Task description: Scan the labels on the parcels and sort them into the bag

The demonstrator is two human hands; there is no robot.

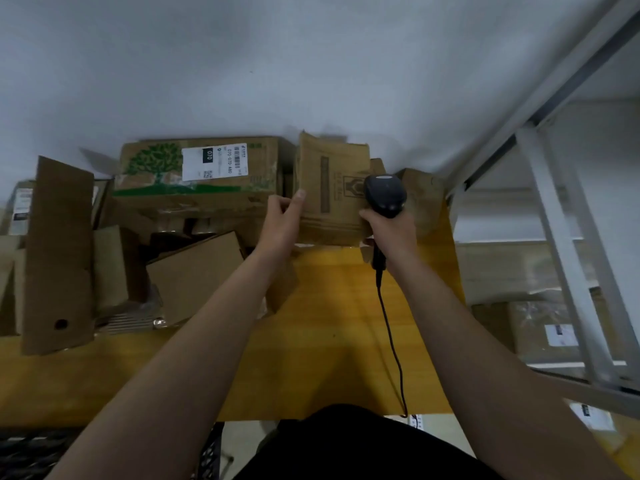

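Back of the counter, left grip pinches the parcel, right grip clutches the scanner; no label showing, I'd rotate first.

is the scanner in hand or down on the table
In hand. The right hand grips the scanner by its handle, its head raised in front of the brown carton; only its cable trails over the table.

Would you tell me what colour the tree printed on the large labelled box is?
The tree is green, seen best in the head view.
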